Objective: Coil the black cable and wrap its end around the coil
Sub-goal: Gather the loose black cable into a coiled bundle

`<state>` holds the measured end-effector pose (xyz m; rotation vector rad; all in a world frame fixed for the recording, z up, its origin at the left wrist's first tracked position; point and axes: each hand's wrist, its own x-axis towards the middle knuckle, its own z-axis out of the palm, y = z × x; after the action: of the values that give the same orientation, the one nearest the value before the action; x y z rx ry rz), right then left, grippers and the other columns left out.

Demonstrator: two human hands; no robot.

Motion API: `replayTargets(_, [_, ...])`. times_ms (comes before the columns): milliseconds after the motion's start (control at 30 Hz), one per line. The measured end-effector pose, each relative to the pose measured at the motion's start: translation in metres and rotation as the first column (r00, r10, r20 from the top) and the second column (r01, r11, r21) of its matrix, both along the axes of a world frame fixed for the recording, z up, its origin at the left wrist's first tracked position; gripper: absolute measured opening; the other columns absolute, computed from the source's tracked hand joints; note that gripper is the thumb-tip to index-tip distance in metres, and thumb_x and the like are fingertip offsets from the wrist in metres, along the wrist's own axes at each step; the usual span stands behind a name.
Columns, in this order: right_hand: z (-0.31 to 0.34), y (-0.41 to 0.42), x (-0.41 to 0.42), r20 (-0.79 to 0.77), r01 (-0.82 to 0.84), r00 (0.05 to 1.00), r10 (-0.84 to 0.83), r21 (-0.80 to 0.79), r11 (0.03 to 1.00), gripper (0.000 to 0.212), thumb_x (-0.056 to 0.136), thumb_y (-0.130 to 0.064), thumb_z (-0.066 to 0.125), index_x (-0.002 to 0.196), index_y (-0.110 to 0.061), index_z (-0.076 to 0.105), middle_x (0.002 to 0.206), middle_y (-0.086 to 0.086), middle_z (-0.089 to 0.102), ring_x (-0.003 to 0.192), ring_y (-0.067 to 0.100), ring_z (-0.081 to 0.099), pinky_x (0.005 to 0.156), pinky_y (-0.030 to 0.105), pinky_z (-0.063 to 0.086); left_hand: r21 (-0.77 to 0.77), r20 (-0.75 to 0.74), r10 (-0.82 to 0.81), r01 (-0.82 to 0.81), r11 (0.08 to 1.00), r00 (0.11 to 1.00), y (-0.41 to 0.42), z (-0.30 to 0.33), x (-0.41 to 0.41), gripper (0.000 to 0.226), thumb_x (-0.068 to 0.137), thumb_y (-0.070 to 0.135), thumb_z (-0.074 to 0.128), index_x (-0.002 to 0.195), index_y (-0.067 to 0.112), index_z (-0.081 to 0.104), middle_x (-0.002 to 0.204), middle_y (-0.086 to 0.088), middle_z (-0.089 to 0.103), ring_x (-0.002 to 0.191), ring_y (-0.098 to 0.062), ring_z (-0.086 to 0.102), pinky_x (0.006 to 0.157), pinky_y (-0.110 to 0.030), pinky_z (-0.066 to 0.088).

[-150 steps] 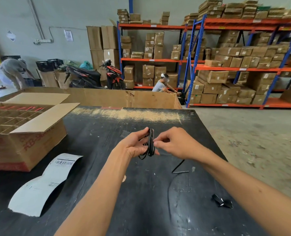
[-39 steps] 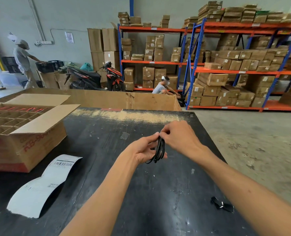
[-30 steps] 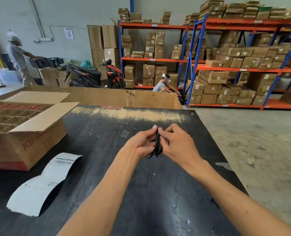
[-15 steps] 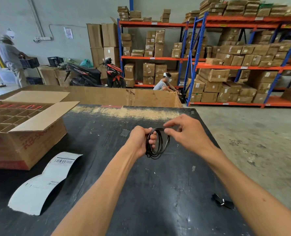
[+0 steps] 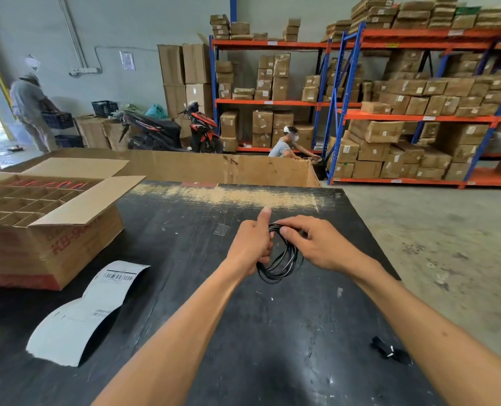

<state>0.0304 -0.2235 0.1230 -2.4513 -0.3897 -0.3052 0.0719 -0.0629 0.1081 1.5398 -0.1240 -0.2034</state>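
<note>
The black cable hangs as a round coil of several thin loops above the black table. My left hand is closed on the coil's left side with the thumb pointing up. My right hand pinches the top of the coil between thumb and fingers, just right of the left hand. The cable's free end is hidden among the fingers and loops.
An open cardboard box with dividers stands at the left. A curled shipping label lies in front of it. A small black item lies near the table's right edge. A large cardboard bin borders the far edge.
The flat, narrow bundle pinched between both hands has spread into a round hanging coil. No loose tail trails on the table any more. My left thumb has lifted.
</note>
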Motion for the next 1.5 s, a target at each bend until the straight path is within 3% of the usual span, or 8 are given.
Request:
replayTargets(333, [-0.011,0.004,-0.002,-0.051,-0.006,0.998,0.035,0.493,0.87,0.027,0.101,-0.021,0.065,0.127,-0.022,0.074,0.104,0.003,0.082,0.096,0.016,0.075,0.094,0.039,0.057,0.01,0.043,-0.005,0.005,1.0,0.999,-0.005,0.006,0.0,0.046,0.104,0.035,0.039,0.068,0.007,0.05,0.038,0.007,0.038,0.033,-0.011,0.03,0.039,-0.022,0.028])
replayTargets(400, [-0.014,0.007,-0.003,-0.064,0.038,0.998,-0.007,0.502,0.864,0.027,0.1,-0.022,0.067,0.125,-0.022,0.075,0.106,0.003,0.082,0.109,0.026,0.074,0.1,0.049,0.056,0.048,0.061,0.028,-0.03,0.998,0.998,-0.007,0.003,0.001,0.046,0.103,0.034,0.039,0.065,0.01,0.047,0.037,0.007,0.038,0.032,-0.012,0.031,0.04,-0.023,0.03])
replayTargets(500, [-0.018,0.007,-0.003,-0.048,0.071,0.997,-0.055,0.453,0.889,0.022,0.098,-0.028,0.07,0.118,-0.03,0.078,0.093,-0.007,0.082,0.089,0.007,0.074,0.092,0.044,0.059,0.107,0.082,0.045,-0.054,0.993,0.996,-0.008,-0.002,0.003,0.04,0.103,0.03,0.039,0.069,0.009,0.046,0.041,0.005,0.038,0.033,-0.013,0.032,0.041,-0.023,0.031])
replayTargets(633, [-0.021,0.005,-0.006,-0.017,0.073,0.997,-0.072,0.386,0.92,0.017,0.096,-0.038,0.07,0.109,-0.044,0.079,0.077,-0.008,0.079,0.068,-0.001,0.066,0.068,0.029,0.053,0.091,-0.015,0.007,-0.006,0.996,1.0,-0.006,-0.004,0.005,0.019,0.104,0.021,0.033,0.114,0.007,0.043,0.061,-0.004,0.041,0.04,-0.01,0.033,0.04,-0.022,0.028])
replayTargets(800, [-0.016,0.004,-0.012,-0.018,0.011,1.0,-0.005,0.322,0.947,0.02,0.095,-0.039,0.072,0.095,-0.059,0.076,0.081,-0.006,0.08,0.063,0.01,0.07,0.071,0.031,0.056,0.167,-0.04,-0.076,0.082,0.982,0.996,-0.001,-0.005,0.001,0.048,0.098,0.002,0.034,0.143,0.012,0.021,0.085,-0.013,0.05,0.051,-0.013,0.039,0.041,-0.025,0.031])
replayTargets(933, [-0.016,0.004,-0.014,0.02,0.025,0.999,-0.031,0.259,0.966,0.027,0.097,-0.035,0.069,0.122,-0.032,0.076,0.089,0.002,0.077,0.061,0.004,0.068,0.074,0.032,0.056,0.145,-0.039,-0.078,0.082,0.986,0.996,0.0,-0.003,0.001,0.06,0.088,-0.013,0.038,0.143,0.007,0.023,0.076,-0.009,0.049,0.044,-0.01,0.038,0.038,-0.023,0.031])
replayTargets(1167, [-0.011,-0.001,-0.02,0.117,-0.001,0.993,-0.017,0.149,0.989,0.025,0.098,-0.027,0.069,0.121,-0.023,0.077,0.082,0.013,0.068,0.057,0.015,0.069,0.067,0.03,0.055,0.072,-0.032,-0.111,0.113,0.991,0.993,-0.004,0.003,0.001,0.057,0.084,-0.013,0.043,0.134,0.01,0.028,0.074,-0.009,0.046,0.036,-0.005,0.035,0.04,-0.025,0.028])
replayTargets(1500, [-0.019,-0.002,-0.021,-0.108,0.066,0.994,0.008,0.666,0.743,0.019,0.094,-0.021,0.074,0.112,-0.019,0.08,0.09,0.004,0.083,0.08,0.01,0.076,0.078,0.02,0.059,0.206,0.07,-0.161,0.144,0.968,0.984,-0.012,0.007,-0.003,0.043,0.09,-0.002,0.04,0.127,0.016,0.028,0.077,-0.01,0.049,0.043,-0.01,0.042,0.041,-0.024,0.036])
